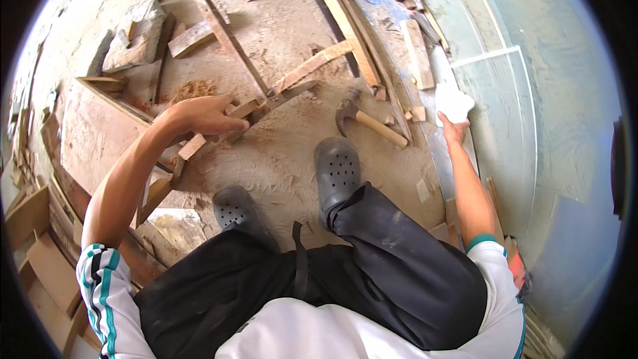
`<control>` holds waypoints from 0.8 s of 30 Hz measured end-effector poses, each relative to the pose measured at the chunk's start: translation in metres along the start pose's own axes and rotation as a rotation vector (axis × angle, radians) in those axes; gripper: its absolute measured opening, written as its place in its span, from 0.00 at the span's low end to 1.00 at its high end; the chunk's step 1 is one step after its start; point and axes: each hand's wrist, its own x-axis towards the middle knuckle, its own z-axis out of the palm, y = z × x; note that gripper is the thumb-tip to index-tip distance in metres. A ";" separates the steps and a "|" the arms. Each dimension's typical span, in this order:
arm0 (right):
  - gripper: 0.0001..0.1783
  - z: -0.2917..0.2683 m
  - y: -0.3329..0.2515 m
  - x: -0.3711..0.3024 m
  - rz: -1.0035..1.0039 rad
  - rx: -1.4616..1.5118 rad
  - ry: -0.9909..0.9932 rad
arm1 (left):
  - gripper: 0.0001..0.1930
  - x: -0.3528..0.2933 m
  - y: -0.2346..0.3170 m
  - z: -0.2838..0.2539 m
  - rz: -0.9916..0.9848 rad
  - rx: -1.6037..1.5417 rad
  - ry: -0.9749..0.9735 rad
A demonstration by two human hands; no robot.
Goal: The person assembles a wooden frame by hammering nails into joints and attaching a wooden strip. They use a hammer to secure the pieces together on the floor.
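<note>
My left hand (199, 114) is closed over a short wooden strip (192, 147), which sticks out below the fingers; part of it is hidden by the hand. Just beyond it lie joined pieces of a wooden frame (229, 34), including a curved slat (312, 66). Out to the right, my right hand (454, 130) grips a crumpled white thing (454, 102), perhaps paper or a plastic bag, close to the wall. Between the hands, a claw hammer (380, 127) with a wooden handle rests on the floor, untouched, in front of my shoe.
My grey clogs (337, 166) stand on the dusty floor (266, 173). Sawdust (194, 90) and a rough block (135, 36) lie beyond my left hand. Wood offcuts (417, 53) line the pale green-blue wall (551, 93) at right. More boards (53, 269) stack at lower left.
</note>
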 end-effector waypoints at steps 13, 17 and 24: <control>0.44 0.013 -0.181 -0.197 -0.244 0.319 -0.491 | 0.21 0.000 -0.003 0.013 0.092 0.102 0.101; 0.44 0.042 -0.246 -0.251 -0.080 0.329 -0.927 | 0.18 -0.031 0.022 -0.013 0.082 0.011 0.061; 0.48 0.129 -0.259 -0.283 -0.117 0.295 -0.786 | 0.21 -0.060 0.039 -0.039 0.082 -0.050 0.104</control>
